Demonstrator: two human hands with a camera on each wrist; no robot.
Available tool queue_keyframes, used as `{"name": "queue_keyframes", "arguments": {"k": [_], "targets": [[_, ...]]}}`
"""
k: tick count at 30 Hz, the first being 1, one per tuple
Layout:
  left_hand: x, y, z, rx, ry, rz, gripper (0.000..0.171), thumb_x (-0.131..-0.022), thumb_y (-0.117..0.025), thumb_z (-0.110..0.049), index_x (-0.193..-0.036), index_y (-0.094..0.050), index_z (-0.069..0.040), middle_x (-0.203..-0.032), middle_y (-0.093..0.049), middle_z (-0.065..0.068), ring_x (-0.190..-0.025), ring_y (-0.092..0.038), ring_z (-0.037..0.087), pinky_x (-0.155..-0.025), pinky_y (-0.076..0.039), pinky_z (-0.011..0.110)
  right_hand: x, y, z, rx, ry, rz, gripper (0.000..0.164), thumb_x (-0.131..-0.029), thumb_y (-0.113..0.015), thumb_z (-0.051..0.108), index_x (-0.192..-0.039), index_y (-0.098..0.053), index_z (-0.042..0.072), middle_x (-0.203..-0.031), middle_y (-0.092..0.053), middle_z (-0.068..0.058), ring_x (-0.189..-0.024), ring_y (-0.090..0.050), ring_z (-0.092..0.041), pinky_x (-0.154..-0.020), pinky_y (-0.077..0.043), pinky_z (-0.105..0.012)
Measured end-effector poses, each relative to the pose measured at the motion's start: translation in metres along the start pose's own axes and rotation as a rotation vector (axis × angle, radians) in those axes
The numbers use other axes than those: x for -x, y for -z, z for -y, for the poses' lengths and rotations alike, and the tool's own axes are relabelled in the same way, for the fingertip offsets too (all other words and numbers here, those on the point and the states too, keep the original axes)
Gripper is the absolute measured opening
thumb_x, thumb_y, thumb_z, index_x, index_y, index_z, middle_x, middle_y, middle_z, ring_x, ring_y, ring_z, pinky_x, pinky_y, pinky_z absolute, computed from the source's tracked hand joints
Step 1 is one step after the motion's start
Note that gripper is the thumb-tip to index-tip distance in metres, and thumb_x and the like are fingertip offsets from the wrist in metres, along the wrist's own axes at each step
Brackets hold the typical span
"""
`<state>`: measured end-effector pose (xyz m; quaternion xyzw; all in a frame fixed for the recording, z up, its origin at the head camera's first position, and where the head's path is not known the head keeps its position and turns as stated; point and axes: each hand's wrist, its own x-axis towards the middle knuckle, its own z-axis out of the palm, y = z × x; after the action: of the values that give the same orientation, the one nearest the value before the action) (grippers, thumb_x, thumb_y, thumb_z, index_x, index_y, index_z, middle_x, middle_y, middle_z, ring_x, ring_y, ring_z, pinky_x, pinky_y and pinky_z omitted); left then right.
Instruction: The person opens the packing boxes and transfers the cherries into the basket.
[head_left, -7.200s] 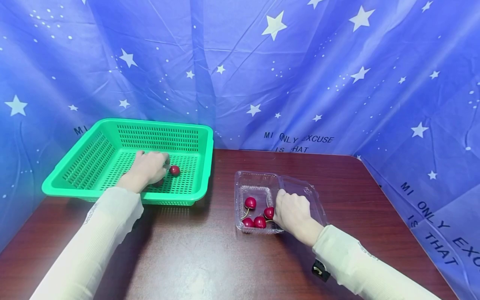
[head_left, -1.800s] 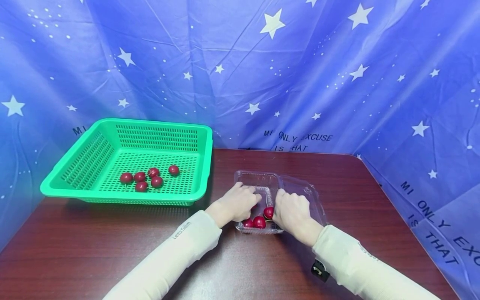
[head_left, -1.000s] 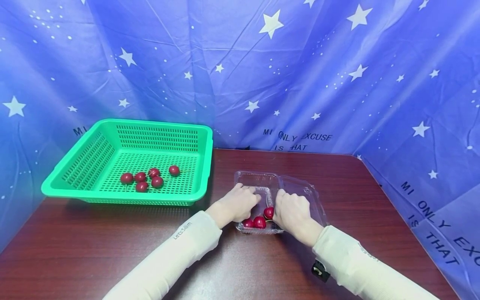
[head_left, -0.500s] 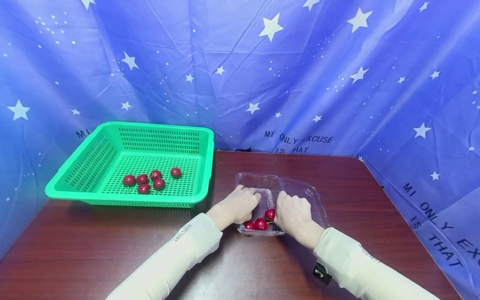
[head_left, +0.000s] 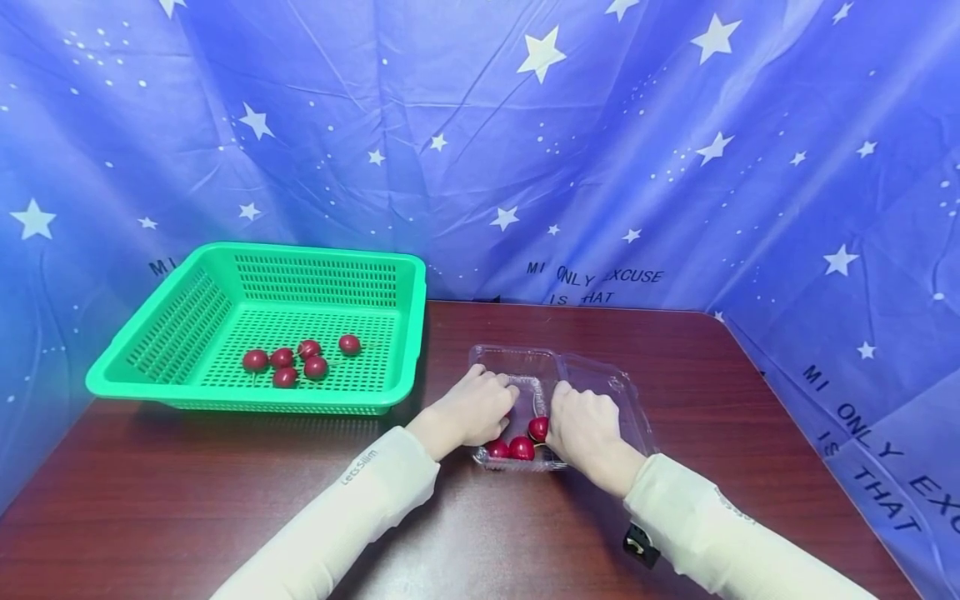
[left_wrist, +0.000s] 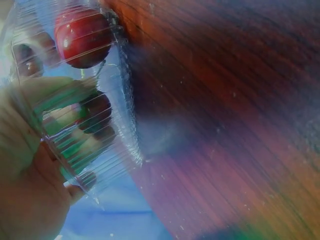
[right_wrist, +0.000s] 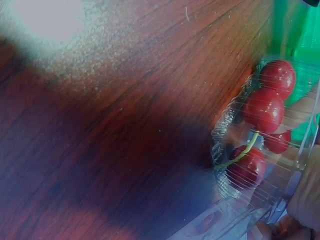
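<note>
My left hand (head_left: 477, 406) reaches into a clear plastic box (head_left: 517, 353), fingers bent down over its inside. Through the box wall in the left wrist view, those fingers pinch a dark red cherry (left_wrist: 96, 112). The right wrist view shows this cherry (right_wrist: 278, 142) against the fingers. Other cherries (head_left: 522, 448) lie along the box's near side, one with a yellow-green stem (right_wrist: 245, 153) in the right wrist view. My right hand (head_left: 590, 433) grips the box at its right edge, beside the folded-back lid (head_left: 632, 398). Its fingertips are mostly hidden in the head view.
A green slotted basket (head_left: 255, 397) stands at the table's left, with several cherries (head_left: 316, 367) spread on its floor. The brown table (head_left: 420, 517) ends at a blue star-print curtain (head_left: 480, 167) behind and on both sides.
Since the oldest frame my left hand has moved from the green basket, right and nearer, into the plastic box, and bends round a cherry. My right hand keeps its grip on the box.
</note>
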<state>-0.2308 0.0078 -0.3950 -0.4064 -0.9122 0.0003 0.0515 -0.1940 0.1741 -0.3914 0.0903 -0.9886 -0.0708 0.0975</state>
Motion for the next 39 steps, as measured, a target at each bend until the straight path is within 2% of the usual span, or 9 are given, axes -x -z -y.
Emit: {"name": "queue_keyframes", "arguments": {"k": [13,22,34,39], "targets": [[0.0,0.006,0.004,0.018,0.001,-0.068,0.023,-0.085,-0.065,-0.024,-0.103,-0.069,-0.01,-0.095,-0.068,0.005,-0.093,-0.063,0.024,-0.089,-0.046,0.042,0.0,-0.001,-0.002,0.012,0.013,0.003,0.034,-0.068,-0.073,0.024,-0.075,-0.05,0.0,-0.061,-0.065,-0.019,-0.058,-0.065,-0.038,-0.047,-0.052,-0.048],[0.0,0.017,0.009,0.019,0.025,-0.058,0.024,-0.086,-0.064,-0.025,-0.104,-0.07,-0.01,-0.098,-0.069,0.006,-0.095,-0.063,0.025,-0.094,-0.045,0.044,-0.001,-0.002,-0.003,-0.033,-0.016,0.04,0.031,-0.07,-0.071,0.023,-0.073,-0.05,0.002,-0.062,-0.065,-0.019,-0.057,-0.064,-0.037,-0.045,-0.05,-0.048],[0.0,0.033,0.014,-0.006,0.032,-0.063,0.021,-0.085,-0.064,-0.025,-0.099,-0.068,-0.009,-0.096,-0.067,0.007,-0.091,-0.063,0.025,-0.087,-0.045,0.041,-0.003,-0.001,-0.004,-0.065,-0.04,0.05,0.03,-0.073,-0.069,0.025,-0.073,-0.05,0.002,-0.065,-0.067,-0.02,-0.058,-0.064,-0.039,-0.046,-0.05,-0.05],[-0.001,0.04,0.017,0.012,0.033,-0.078,0.02,-0.085,-0.064,-0.025,-0.097,-0.068,-0.009,-0.093,-0.067,0.006,-0.088,-0.063,0.025,-0.087,-0.046,0.041,-0.004,-0.002,-0.004,-0.06,-0.036,0.041,0.032,-0.073,-0.07,0.026,-0.073,-0.051,0.001,-0.065,-0.067,-0.02,-0.059,-0.064,-0.039,-0.046,-0.05,-0.05]]}}
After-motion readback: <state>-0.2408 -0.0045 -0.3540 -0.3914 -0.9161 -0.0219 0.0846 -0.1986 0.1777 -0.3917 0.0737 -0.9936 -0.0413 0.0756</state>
